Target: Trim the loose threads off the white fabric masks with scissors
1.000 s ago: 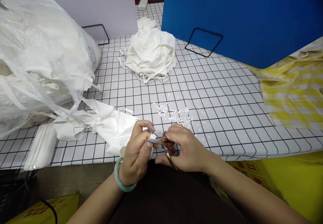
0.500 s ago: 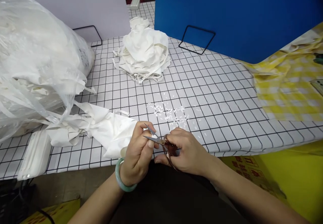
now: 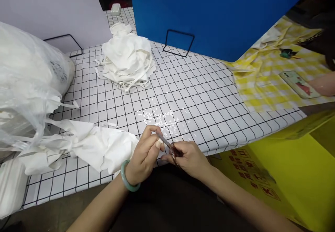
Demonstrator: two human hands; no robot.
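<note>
My right hand (image 3: 190,157) grips brown-handled scissors (image 3: 165,140), their blades closed together and pointing at the fingers of my left hand. Wearing a pale green bangle (image 3: 126,181), my left hand (image 3: 148,155) is closed in a pinch, with a small white bit showing at its fingertips. That bit seems to belong to the white cloth (image 3: 104,141), which runs from the plastic bag to behind this hand; my fingers partly hide the hold. Just beyond both hands, many tiny white clippings (image 3: 159,118) lie scattered on the grid-patterned tablecloth (image 3: 193,85).
A pile of white cloth pieces (image 3: 128,57) sits further back. At left bulges a clear plastic bag (image 3: 31,64) of white cloth. Blue (image 3: 204,12) and pale boards (image 3: 52,8) stand behind. At right, another person's hand (image 3: 324,83) touches a phone (image 3: 298,83) on yellow checked cloth.
The scissor blades, apart before, have come together. My view has swung right, so the table things sit further left; the other person's hand and the whole phone now show.
</note>
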